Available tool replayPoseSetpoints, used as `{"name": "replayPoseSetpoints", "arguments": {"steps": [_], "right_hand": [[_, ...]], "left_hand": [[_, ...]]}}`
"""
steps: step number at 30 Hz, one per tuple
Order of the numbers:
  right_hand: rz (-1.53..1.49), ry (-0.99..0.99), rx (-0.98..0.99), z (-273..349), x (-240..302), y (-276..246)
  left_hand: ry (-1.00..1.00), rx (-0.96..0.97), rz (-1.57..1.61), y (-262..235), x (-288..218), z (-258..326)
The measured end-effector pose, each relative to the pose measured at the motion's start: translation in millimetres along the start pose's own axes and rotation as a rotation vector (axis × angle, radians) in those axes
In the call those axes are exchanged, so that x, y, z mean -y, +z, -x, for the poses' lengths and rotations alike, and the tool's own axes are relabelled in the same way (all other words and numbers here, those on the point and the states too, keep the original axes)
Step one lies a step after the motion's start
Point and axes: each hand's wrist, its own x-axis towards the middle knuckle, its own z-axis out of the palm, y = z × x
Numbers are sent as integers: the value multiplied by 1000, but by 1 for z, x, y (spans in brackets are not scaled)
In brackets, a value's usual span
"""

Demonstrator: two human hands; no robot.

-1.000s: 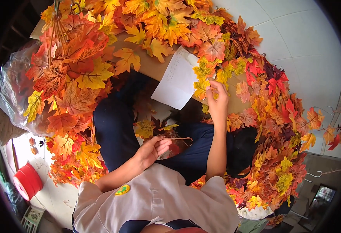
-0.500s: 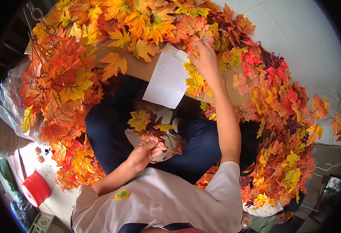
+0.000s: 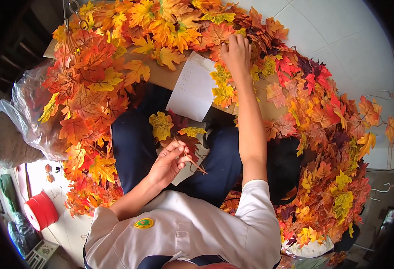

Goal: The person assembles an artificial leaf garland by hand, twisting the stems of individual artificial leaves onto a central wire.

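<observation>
My left hand [image 3: 168,163] pinches a thin brown stem [image 3: 192,162] between thumb and fingertips, holding a leaf sprig [image 3: 174,130] of yellow and dark red fabric leaves just above my lap. My right hand [image 3: 236,54] reaches beyond the white paper sheet [image 3: 192,87], fingers curled into the heaped leaves [image 3: 116,67]; its fingertips are hidden.
</observation>
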Motion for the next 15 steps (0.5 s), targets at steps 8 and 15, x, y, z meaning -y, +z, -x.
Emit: {"name": "replayPoseSetpoints", "arguments": {"steps": [8, 15], "right_hand": [[-36, -30, -73, 3, 6, 9], [-82, -112, -50, 18, 3, 13]], "left_hand": [[154, 10, -49, 18, -5, 6], [134, -3, -44, 21, 2, 7]]}}
